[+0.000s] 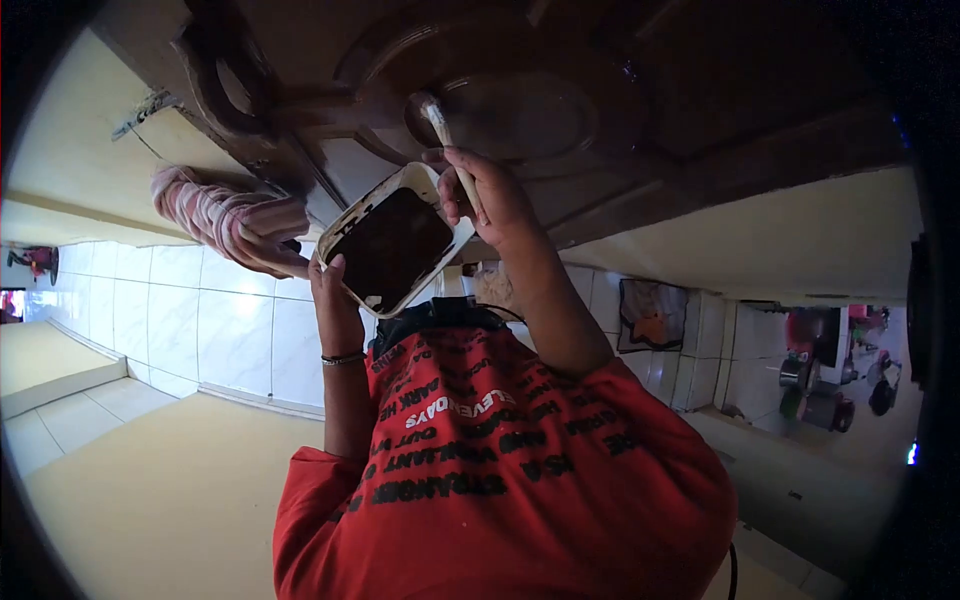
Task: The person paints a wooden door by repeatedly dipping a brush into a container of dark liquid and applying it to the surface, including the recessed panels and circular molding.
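While the right hand (487, 197) closes its fingers tightly around a pale brush (447, 135), the bristles touch the dark, carved wooden door (540, 115). The left hand (326, 285) clasps the edge of a rounded white plastic tub (345, 218) holding glossy dark liquid (400, 245), just beside the brush hand.

white tub (418, 176) of dark liquid, tilted, beside a raised pale brush (440, 128).

Upside-down black print on red shirt (500, 470): "VIGILANT", "DARK", "OUT"
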Tool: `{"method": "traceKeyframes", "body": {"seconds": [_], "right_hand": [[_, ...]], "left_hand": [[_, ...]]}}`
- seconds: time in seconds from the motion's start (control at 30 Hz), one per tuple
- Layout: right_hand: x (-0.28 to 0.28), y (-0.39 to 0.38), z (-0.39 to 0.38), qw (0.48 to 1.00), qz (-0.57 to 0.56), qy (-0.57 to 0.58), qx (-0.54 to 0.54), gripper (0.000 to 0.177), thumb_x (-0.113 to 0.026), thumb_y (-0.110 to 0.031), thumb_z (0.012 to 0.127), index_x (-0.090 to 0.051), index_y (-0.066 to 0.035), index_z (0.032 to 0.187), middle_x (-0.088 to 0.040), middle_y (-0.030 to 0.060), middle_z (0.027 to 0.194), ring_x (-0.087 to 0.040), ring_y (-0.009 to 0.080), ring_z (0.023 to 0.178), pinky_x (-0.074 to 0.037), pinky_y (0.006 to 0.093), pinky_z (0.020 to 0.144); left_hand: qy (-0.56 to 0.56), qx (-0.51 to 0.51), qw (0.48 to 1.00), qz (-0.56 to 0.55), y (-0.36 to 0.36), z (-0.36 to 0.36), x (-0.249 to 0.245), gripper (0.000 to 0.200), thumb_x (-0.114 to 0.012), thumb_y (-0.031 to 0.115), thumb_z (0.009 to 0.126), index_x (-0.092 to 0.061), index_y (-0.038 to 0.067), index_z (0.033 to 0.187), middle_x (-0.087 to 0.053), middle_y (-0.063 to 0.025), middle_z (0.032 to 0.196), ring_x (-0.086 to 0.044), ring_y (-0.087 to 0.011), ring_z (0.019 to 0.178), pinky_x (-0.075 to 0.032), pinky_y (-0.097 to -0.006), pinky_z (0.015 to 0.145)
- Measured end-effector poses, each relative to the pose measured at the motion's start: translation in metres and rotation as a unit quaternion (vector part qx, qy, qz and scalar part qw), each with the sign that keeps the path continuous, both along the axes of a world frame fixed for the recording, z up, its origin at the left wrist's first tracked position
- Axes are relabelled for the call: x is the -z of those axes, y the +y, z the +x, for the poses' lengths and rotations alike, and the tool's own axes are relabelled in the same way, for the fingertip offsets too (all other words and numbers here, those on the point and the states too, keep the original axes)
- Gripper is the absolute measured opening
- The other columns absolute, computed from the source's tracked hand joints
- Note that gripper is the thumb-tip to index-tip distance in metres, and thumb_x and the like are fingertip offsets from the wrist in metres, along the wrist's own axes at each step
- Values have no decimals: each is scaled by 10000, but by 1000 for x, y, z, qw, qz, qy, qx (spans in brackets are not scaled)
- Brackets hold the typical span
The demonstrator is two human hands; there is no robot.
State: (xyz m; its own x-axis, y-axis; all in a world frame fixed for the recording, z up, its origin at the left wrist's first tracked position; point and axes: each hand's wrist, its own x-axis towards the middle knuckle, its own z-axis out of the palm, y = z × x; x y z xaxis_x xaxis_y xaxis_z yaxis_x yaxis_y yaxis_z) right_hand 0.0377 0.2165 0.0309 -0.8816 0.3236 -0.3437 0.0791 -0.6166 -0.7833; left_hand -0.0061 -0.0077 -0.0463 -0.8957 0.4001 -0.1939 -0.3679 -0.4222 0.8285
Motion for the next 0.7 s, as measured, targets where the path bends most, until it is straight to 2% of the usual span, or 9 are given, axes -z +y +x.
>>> {"method": "traceKeyframes", "body": {"seconds": [0.1,0.2,0.27,0.53,0.7], "right_hand": [[13,4,-1,999,1,29,-19,262,-606,-320,918,-558,-62,913,-563,56,626,-478,119,423,-354,260,365],[36,9,-1,999,13,-29,-30,228,-623,-283,916,-552,-70,874,-533,41,623,-427,93,415,-304,248,352],[53,16,3,993,74,-87,-44,197,-615,-272,931,-579,-80,900,-518,-8,659,-380,52,423,-273,210,379],[76,37,45,983,110,-141,35,178,-660,-231,896,-580,-80,846,-537,-3,677,-416,54,455,-306,220,380],[78,35,62,970,138,-169,104,169,-678,-213,871,-589,-70,873,-543,0,683,-422,54,458,-312,225,379]], "left_hand": [[3,-1,1000,-9,0,1,2,536,-555,239,923,-366,-11,1357,-526,-147,1274,-522,-231,1203,-410,-363,1038],[-9,10,1000,5,-6,-3,12,537,-558,255,921,-372,3,1358,-524,-141,1273,-517,-230,1204,-409,-364,1035],[-3,5,1000,-10,-4,-2,8,541,-556,268,920,-375,6,1357,-520,-139,1280,-512,-231,1213,-407,-369,1037],[31,29,999,-34,-5,-5,11,519,-512,275,935,-379,6,1359,-511,-129,1295,-499,-219,1228,-379,-359,1059],[0,46,999,-30,-8,-12,21,490,-511,278,936,-409,20,1339,-509,-119,1294,-484,-217,1239,-368,-364,1058]]}}
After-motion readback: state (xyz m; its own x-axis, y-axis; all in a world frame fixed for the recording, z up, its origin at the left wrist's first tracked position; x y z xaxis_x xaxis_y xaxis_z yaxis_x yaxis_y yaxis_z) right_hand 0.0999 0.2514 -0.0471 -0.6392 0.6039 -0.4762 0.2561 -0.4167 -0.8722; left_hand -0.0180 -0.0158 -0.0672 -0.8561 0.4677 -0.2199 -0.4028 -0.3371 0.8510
